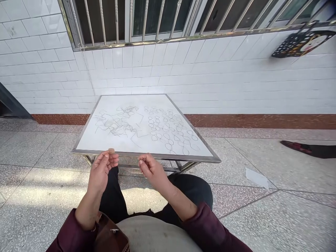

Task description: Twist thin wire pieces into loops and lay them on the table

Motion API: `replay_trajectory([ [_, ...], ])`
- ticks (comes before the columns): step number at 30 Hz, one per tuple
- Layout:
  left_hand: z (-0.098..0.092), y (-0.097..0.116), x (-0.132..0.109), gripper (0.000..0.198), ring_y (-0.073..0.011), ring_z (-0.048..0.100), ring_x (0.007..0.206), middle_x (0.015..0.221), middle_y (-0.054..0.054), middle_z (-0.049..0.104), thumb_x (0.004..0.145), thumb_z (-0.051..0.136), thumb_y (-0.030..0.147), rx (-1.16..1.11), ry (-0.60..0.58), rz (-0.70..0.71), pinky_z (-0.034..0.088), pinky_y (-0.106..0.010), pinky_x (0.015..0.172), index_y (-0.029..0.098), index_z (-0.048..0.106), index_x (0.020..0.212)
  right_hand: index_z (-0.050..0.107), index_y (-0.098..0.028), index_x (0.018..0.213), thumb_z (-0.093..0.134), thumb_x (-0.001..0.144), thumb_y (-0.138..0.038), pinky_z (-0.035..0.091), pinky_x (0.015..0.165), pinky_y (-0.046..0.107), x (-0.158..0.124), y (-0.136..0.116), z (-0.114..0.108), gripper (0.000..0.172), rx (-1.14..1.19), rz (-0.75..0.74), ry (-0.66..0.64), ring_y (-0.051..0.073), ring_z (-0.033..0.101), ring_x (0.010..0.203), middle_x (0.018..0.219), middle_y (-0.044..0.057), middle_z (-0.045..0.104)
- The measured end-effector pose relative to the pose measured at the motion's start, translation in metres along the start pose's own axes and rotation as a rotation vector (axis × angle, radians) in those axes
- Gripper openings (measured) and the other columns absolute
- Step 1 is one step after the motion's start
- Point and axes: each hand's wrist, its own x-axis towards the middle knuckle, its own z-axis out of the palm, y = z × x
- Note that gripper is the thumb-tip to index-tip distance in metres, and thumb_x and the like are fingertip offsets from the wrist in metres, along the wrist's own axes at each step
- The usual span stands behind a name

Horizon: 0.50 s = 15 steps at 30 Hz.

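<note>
Just in front of the table's near edge, my left hand (pixel 101 169) is raised with thumb and index finger pinched and the other fingers curled. A small tan patch shows at its fingertips; whether it is a finger covering or a held piece is unclear. To its right, my right hand (pixel 152 171) is also closed in a pinch, and anything in it is too thin to make out. Beyond both hands, a tangle of thin dark strands (pixel 118 122) covers the left half of the white tabletop (pixel 86 141). Several thin twisted loops (pixel 170 131) lie spread over the right half.
The table's metal frame (pixel 147 154) stands near a white tiled wall (pixel 223 84) with a barred window (pixel 157 21). A patterned bag (pixel 301 43) hangs at upper right. A white paper piece (pixel 256 177) and another person's shoe (pixel 296 147) are on the floor.
</note>
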Motion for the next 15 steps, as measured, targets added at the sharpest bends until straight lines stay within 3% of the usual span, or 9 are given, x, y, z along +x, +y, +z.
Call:
replay_trajectory([
  [4,-0.007,0.012,0.003,0.031,-0.0206,0.068,0.086,0.097,-0.008,0.074,0.089,0.061,0.044,0.474,-0.117,0.101,0.053,-0.033,0.075,0.022,0.072,0.108,0.052,-0.022,0.094,0.043,0.095,-0.025,0.044,0.057,0.026,-0.005,0.001,-0.003,0.009,-0.225,-0.101,-0.067,0.014,0.056,0.061,0.071,-0.001,0.056],
  [9,-0.001,0.015,0.003,0.021,-0.0264,0.062,0.099,0.101,-0.005,0.074,0.089,0.063,0.032,1.137,-0.276,0.453,0.047,-0.045,0.091,0.031,0.076,0.104,0.052,-0.023,0.096,0.04,0.098,-0.023,0.045,0.06,0.028,-0.006,0.001,-0.009,0.013,-0.321,-0.204,-0.159,0.015,0.056,0.065,0.079,0.001,0.059],
  [13,0.005,0.005,-0.001,0.028,-0.0238,0.068,0.09,0.099,-0.004,0.076,0.094,0.053,0.026,1.205,-0.467,0.451,0.052,-0.039,0.083,0.031,0.073,0.112,0.053,-0.022,0.095,0.041,0.098,-0.022,0.045,0.06,0.027,-0.006,0.001,-0.012,0.012,-0.307,-0.206,-0.148,0.015,0.057,0.064,0.076,0.001,0.058],
  [15,0.006,-0.002,-0.003,0.034,-0.0212,0.071,0.082,0.096,-0.004,0.077,0.096,0.046,0.022,1.18,-0.492,0.42,0.053,-0.034,0.075,0.031,0.071,0.116,0.053,-0.022,0.095,0.042,0.098,-0.023,0.045,0.059,0.027,-0.006,0.001,-0.012,0.011,-0.285,-0.188,-0.158,0.015,0.057,0.063,0.074,0.0,0.057],
])
